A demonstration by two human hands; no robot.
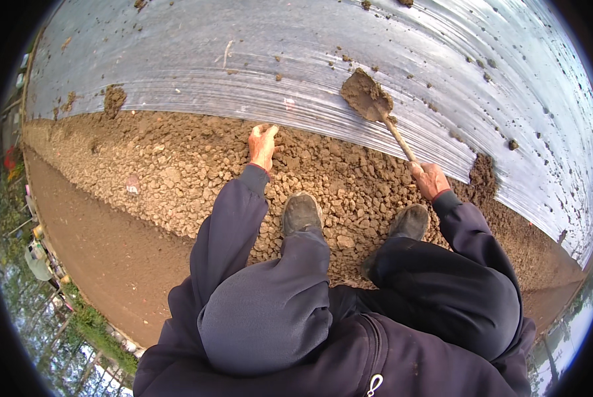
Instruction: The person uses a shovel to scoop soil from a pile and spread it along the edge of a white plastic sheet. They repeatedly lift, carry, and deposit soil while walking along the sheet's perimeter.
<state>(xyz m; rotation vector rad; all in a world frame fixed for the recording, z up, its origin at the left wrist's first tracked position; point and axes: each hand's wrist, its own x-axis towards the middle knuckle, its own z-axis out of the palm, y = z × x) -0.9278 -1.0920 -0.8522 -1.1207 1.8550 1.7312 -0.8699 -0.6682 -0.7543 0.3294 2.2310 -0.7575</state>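
My right hand point(430, 179) grips the wooden handle of a hand trowel point(368, 95). Wet soil cakes the trowel's broad blade, which is over the plastic mulch film point(177, 59). My left hand point(262, 146) is just above the loose soil point(177, 159), its fingertips by the near edge of the film. Its thumb and forefinger are close together, but whether they pinch anything is hidden. The film is stretched and wrinkled in long lines along that edge.
Soil clumps weigh on the film's edge, one heap point(483, 176) right of my right hand and another point(113, 100) far left. My shoes point(302, 213) stand on cloddy ground. A smoother strip of bare earth point(107, 238) runs at the left. Plants point(90, 322) line the plot's left border.
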